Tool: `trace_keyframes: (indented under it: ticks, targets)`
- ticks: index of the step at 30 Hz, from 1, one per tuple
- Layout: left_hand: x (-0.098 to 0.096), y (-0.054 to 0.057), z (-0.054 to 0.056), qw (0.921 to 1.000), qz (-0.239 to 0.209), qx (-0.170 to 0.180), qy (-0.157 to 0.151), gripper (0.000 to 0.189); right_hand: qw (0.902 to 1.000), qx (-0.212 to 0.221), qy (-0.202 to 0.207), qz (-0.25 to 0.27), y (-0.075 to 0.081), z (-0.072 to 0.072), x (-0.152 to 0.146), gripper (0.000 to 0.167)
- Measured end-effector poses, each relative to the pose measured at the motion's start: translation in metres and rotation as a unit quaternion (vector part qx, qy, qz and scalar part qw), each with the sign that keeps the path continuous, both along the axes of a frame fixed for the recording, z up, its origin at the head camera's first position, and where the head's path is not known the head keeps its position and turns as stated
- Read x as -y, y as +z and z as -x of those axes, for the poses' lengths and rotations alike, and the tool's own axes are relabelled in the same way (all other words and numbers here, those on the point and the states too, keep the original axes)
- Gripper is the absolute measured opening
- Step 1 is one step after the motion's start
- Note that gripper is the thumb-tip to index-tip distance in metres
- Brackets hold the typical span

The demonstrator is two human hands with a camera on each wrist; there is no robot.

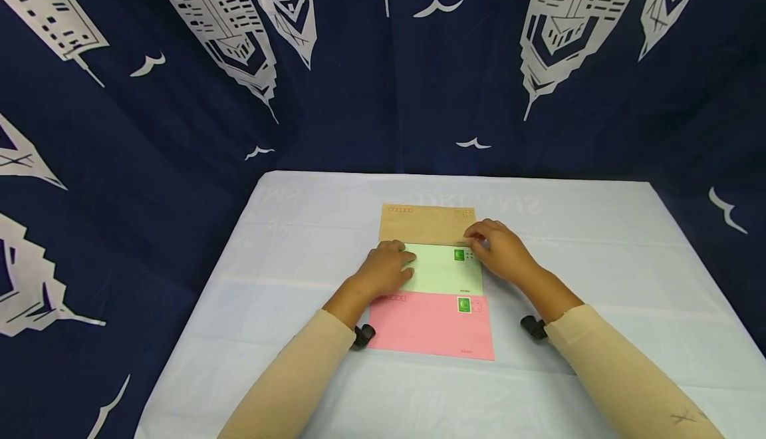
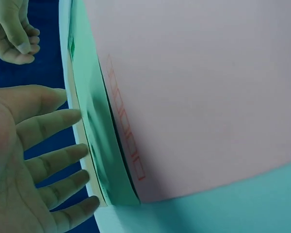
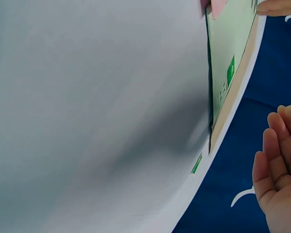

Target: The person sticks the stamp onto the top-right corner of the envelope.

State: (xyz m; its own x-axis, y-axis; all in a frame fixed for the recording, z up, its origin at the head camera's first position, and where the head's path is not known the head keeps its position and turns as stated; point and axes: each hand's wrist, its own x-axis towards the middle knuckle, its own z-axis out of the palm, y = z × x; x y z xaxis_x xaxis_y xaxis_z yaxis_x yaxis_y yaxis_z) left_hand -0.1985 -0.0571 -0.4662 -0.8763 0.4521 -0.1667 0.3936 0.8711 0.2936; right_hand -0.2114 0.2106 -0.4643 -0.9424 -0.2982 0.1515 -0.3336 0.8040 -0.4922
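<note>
Garment: long beige cloth sleeve, left arm, plain surface, plain hem ending short of the wrist. Matching beige cloth sleeve, right arm; small dark crossed-line marking low on the forearm. Compact black rounded wrist unit, left, beside the cuff; similar black unit, right. Finer detail on both units too small to resolve. Fingers bare.
</note>
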Motion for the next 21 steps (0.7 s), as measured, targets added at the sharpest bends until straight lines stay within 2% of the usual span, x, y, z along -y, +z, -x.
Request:
trace_keyframes:
  ticks: [4, 9, 16, 21]
  targets:
    - [0.003, -0.003, 0.003, 0.9993, -0.030, -0.018, 0.013, 0.041, 0.9999, -0.006, -0.009, 0.004, -0.002, -0.001, -0.002, 0.017]
    - [0.006, 0.000, 0.009, 0.9967, -0.069, -0.027, 0.034, 0.040, 0.9998, -0.002, -0.017, 0.013, -0.003, -0.002, -0.007, 0.019]
    - [0.006, 0.008, 0.020, 0.9958, -0.079, -0.041, 0.024, 0.039, 0.9994, 0.002, -0.029, 0.018, -0.007, -0.004, -0.014, 0.023]
    - [0.007, 0.013, 0.026, 0.9948, -0.095, -0.035, 0.014, 0.040, 0.9989, 0.004, -0.043, 0.020, -0.008, -0.004, -0.020, 0.028]
